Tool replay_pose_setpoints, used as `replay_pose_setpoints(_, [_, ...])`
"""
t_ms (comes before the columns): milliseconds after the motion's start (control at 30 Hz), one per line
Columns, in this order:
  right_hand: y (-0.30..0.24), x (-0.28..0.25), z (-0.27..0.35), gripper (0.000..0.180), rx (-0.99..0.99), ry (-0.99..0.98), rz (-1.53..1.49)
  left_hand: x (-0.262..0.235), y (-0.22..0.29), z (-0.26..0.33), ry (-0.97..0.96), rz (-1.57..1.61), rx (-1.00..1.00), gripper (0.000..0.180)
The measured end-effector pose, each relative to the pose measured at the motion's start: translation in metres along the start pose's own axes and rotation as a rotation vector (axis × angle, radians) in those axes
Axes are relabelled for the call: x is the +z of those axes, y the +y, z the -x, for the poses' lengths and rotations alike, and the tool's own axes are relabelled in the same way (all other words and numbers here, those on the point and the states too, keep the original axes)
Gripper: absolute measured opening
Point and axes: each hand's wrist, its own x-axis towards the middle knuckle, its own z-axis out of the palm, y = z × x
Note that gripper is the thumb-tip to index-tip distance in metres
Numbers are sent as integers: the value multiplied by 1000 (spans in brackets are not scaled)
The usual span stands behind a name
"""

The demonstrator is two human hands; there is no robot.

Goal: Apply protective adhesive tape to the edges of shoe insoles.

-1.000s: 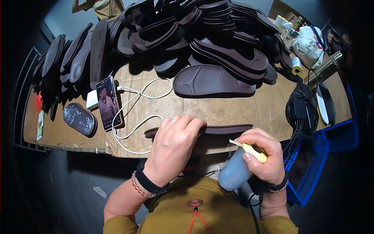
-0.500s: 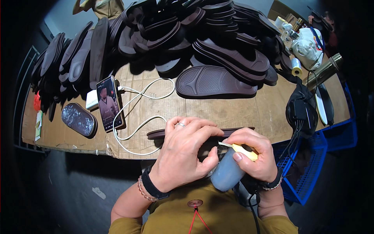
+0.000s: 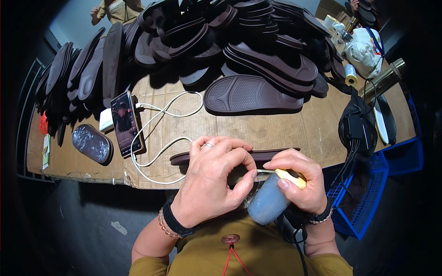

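My left hand [image 3: 213, 181] curls over a thin dark brown shoe sole [image 3: 184, 158] held on edge at the near rim of the bench, fingers pinched near my right thumb. A pale blue squeeze bottle [image 3: 267, 205] and a yellow-handled brush [image 3: 290, 175] are both gripped in my right hand [image 3: 299, 186], just right of the left one. The brush tip points left, between the two hands. The middle of the sole is hidden under my fingers.
A big heap of dark brown soles [image 3: 258, 41] covers the far half of the cardboard-topped bench [image 3: 294, 126]; one ribbed sole [image 3: 252, 94] lies flat in front. A phone [image 3: 126, 122] on a white cable and a clear lid sit left. Blue crates [image 3: 370, 193] stand right.
Both hands pulled toward my chest and closed together. The right hand with bottle and brush moved left until it met the left hand over the sole.
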Motion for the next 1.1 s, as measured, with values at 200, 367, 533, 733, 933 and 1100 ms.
replay_pose_setpoints(200, [4,-3,8,40,-41,33,65,10,5,-4,66,-66,-55,8])
replay_pose_setpoints(367, [9,-6,17,48,-13,85,101,22,10,-12,108,-185,-79,8])
replay_pose_setpoints(533, [9,-11,20,57,27,110,131,35,14,-20,121,-259,-74,10])
replay_pose_setpoints(733, [10,-14,17,59,30,70,134,36,10,-23,120,-278,-70,12])
replay_pose_setpoints(933, [20,-22,18,64,-55,58,143,33,6,-26,111,-223,-78,11])
replay_pose_setpoints(1100, [22,-23,20,68,-16,73,202,30,6,-27,84,-206,-91,11])
